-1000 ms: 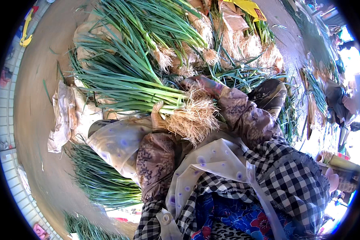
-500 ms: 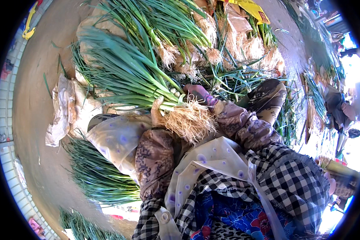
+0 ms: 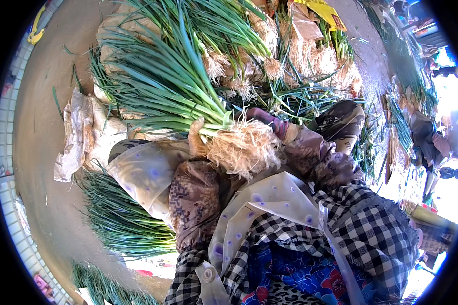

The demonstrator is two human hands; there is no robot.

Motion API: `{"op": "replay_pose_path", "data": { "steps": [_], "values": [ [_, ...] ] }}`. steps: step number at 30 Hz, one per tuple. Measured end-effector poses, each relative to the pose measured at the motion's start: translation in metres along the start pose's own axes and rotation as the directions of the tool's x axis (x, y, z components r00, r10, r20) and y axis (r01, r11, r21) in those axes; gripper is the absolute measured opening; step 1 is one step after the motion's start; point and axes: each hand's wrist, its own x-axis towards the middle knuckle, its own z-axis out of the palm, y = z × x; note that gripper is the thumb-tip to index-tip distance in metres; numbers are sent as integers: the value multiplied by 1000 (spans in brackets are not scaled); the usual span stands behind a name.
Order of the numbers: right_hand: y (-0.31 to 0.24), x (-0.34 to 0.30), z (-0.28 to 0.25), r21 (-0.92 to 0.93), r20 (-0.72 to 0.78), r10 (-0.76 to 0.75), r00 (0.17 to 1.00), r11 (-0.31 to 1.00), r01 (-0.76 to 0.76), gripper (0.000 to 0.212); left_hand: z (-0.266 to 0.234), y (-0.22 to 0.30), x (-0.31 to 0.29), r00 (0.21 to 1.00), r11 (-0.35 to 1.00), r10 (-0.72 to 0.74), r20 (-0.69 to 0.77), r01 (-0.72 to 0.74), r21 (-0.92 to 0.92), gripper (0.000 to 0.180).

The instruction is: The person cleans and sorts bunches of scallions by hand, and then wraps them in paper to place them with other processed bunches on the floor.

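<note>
since a second ago the bundle of long green spring onions with pale stringy roots (image 3: 188, 96) sits higher and more tilted in both hands.
left hand (image 3: 197, 138) grips the bundle just above the roots; right hand (image 3: 269, 122), in a purple glove, closes on it from the far side. it lies over the lap, leaves pointing up-left, above another flat green bunch (image 3: 119, 218) on the brown ground (image 3: 40, 91).
</note>
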Motion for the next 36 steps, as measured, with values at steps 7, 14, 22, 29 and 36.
{"op": "replay_pose_path", "data": {
  "steps": [7,14,22,29,36],
  "values": [
    [-101,-4,37,-421,-161,-391,906,858,295,19,48,6,-12,987,988,27,158,-3,-155,63],
    [-131,0,67,-668,214,-301,930,650,364,18,21,5,-12,991,993,-58,-117,45,-106,45],
    [-201,-81,11,-305,-534,-305,789,939,157,13,9,4,-4,995,947,-56,83,79,-311,50],
    [-137,-39,-4,-971,-96,-473,876,240,23,43,24,-7,-6,981,965,-23,193,72,-252,56],
    [-125,63,73,-935,344,-364,866,-215,281,21,-10,-16,0,976,960,-216,17,216,-177,29]
  ]
}}
